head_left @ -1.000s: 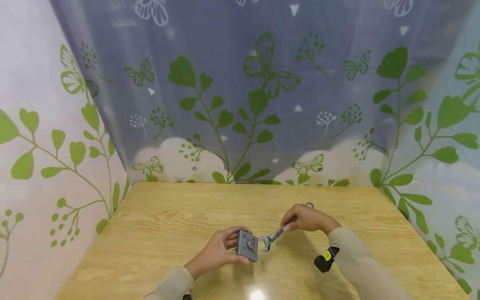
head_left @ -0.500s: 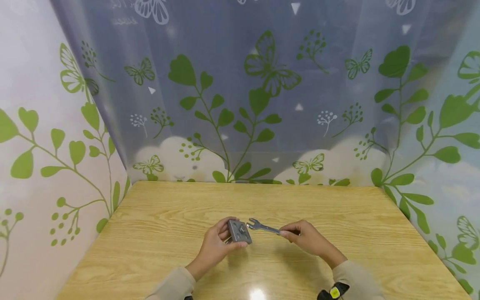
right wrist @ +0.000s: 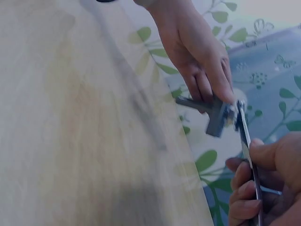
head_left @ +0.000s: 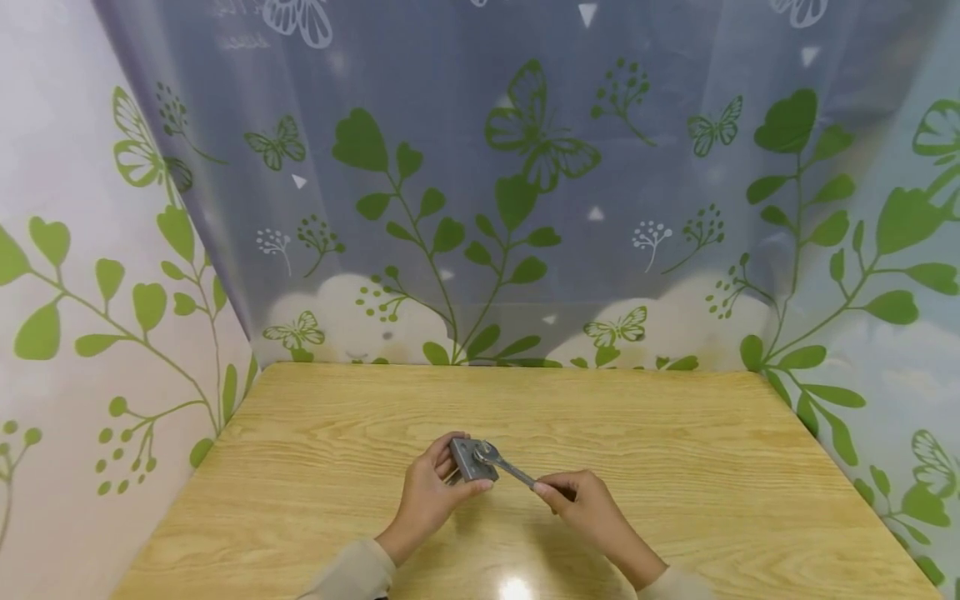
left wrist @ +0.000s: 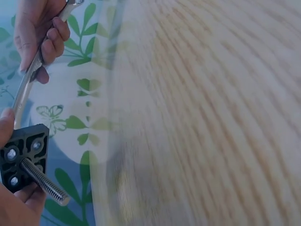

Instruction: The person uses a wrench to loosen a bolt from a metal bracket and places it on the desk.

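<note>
My left hand (head_left: 429,498) grips a square grey plate (head_left: 463,461) by its edges, tilted and held above the table. From the plate's back sticks a threaded bolt (left wrist: 47,182), seen in the left wrist view. In my right hand (head_left: 592,508) is a metal wrench (head_left: 516,475), pinched along its shank by thumb and fingers. The wrench's head sits at the bolt head on the plate's front face. Whether it fully seats around the bolt head is too small to tell. The right wrist view shows the wrench (right wrist: 244,136) meeting the plate (right wrist: 216,121) side-on.
Both hands work over a wooden table (head_left: 360,408). Behind it hangs a curtain (head_left: 645,167) printed with leaves and butterflies. A similarly patterned pale sheet (head_left: 67,275) borders the left side, and another (head_left: 885,350) the right.
My left hand has shifted slightly left and up with the plate. My right hand has turned the wrench around and brought its head from beside the plate onto the bolt head.
</note>
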`<state>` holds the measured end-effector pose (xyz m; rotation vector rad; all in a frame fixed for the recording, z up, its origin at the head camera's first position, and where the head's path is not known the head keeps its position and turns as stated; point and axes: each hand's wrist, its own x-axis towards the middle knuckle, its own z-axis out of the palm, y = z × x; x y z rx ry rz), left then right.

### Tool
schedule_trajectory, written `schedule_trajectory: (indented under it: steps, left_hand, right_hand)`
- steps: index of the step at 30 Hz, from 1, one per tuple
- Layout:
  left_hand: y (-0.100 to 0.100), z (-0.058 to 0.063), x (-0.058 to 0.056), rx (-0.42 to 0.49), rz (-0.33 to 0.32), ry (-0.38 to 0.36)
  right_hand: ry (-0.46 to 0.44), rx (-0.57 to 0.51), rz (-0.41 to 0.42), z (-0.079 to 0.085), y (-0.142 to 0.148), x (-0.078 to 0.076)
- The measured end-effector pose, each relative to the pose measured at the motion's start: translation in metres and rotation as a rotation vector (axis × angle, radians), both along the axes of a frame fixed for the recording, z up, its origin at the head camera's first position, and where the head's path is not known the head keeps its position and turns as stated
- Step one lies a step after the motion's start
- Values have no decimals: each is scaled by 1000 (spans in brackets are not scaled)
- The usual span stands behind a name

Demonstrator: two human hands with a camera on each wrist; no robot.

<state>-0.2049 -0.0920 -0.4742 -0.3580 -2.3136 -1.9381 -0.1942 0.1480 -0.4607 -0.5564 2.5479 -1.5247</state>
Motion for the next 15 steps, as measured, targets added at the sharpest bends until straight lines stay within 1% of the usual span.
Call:
schedule_trajectory:
  steps: [6, 11, 15]
  left_hand:
    - [3, -3, 0, -14, 49, 58]
    - [6, -3, 1, -43, 103, 119]
    - [7, -4, 1, -64, 132, 165]
  right_hand:
    - [-18, -39, -91, -5, -17, 12]
    - [-56, -73, -135, -7, -29, 22]
    - [-138, -138, -152, -6, -37, 29]
